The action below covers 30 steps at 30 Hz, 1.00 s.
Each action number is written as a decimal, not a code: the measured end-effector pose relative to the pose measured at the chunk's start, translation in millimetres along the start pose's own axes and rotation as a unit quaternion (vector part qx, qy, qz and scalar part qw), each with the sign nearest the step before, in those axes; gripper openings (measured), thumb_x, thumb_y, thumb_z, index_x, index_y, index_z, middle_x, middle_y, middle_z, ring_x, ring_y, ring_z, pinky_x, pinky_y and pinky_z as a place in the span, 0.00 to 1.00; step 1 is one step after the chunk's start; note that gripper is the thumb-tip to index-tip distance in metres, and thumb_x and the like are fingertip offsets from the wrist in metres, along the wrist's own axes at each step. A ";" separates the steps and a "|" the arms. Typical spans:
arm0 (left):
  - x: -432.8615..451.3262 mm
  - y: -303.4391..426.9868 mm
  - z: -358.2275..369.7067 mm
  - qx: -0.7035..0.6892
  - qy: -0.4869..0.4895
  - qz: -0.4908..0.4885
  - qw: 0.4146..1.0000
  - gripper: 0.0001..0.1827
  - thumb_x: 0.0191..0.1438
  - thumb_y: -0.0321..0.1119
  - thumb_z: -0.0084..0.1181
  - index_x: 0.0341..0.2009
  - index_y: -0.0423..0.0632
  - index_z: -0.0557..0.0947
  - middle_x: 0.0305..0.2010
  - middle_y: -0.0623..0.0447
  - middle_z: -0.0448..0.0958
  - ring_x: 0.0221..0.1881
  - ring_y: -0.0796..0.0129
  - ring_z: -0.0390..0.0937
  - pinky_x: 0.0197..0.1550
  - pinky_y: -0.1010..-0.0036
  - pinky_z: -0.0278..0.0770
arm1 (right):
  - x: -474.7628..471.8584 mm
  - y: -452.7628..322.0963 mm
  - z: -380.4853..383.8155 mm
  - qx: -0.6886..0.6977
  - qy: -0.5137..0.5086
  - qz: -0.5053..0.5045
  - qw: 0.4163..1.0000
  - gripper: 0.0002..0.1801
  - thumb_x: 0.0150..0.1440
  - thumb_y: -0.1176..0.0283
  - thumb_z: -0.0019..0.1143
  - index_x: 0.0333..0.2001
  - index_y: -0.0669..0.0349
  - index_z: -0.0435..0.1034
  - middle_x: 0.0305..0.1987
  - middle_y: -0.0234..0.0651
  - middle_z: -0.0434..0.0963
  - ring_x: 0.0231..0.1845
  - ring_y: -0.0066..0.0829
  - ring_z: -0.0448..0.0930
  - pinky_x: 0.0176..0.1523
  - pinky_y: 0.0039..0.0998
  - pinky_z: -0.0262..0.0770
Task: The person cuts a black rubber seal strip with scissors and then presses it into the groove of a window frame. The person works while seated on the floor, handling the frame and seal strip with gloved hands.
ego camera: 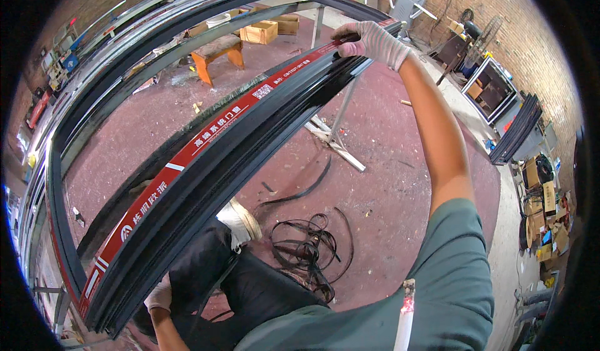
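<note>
A large dark metal window or door frame [187,182] with red printed film along its near side rests across a metal stand and slants from lower left to upper right. At its upper right corner, my right hand [370,44], in a striped knit glove, has its fingers curled over the near profile. Low on the left, my left hand [160,295], gloved too, is beside my dark trousers under the near end of the frame; its fingers are mostly hidden. A thin black strip [218,280] runs down near my knees.
A tangle of black strips [304,243] lies on the red floor below the frame. Behind it stand an orange wooden stool [203,67] and wooden boxes [259,32]. Cartons [534,210] and dark profiles [515,128] line the right. A lit cigarette [404,318] juts into view.
</note>
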<state>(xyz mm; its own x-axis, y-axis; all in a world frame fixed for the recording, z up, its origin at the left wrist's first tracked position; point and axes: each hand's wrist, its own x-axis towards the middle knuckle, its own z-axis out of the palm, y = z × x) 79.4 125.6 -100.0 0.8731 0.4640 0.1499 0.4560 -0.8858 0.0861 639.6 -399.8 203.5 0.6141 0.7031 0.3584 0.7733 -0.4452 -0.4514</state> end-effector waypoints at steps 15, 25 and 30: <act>2.9 11.5 -5.8 -0.009 0.026 0.015 1.000 0.17 0.64 0.45 0.58 0.47 0.47 0.87 0.46 0.40 0.85 0.48 0.44 0.83 0.53 0.59 0.80 | -0.2 38.8 -17.6 -0.015 0.010 -0.023 1.000 0.35 0.54 0.47 0.75 0.56 0.62 0.79 0.48 0.36 0.86 0.52 0.29 0.83 0.60 0.33 0.78; 5.0 18.2 -11.0 0.031 0.026 0.025 0.999 0.17 0.65 0.46 0.57 0.47 0.46 0.86 0.45 0.39 0.85 0.48 0.43 0.83 0.52 0.58 0.79 | -5.1 52.0 -27.4 -0.021 0.029 0.028 0.999 0.35 0.53 0.49 0.77 0.57 0.62 0.79 0.52 0.37 0.86 0.54 0.29 0.83 0.63 0.31 0.76; 3.8 27.2 -18.8 0.028 0.001 0.017 0.999 0.17 0.65 0.45 0.57 0.47 0.44 0.86 0.46 0.39 0.85 0.48 0.44 0.83 0.52 0.58 0.79 | -6.7 63.5 -31.1 -0.049 0.054 0.020 0.997 0.32 0.56 0.49 0.74 0.56 0.60 0.80 0.51 0.36 0.86 0.53 0.27 0.83 0.62 0.30 0.77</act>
<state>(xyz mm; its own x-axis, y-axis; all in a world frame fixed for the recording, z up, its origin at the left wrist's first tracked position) 91.8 103.4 -78.6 0.8877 0.4341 0.1533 0.4356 -0.8998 0.0250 689.5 -450.0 197.9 0.6539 0.6223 0.4303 0.7565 -0.5277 -0.3864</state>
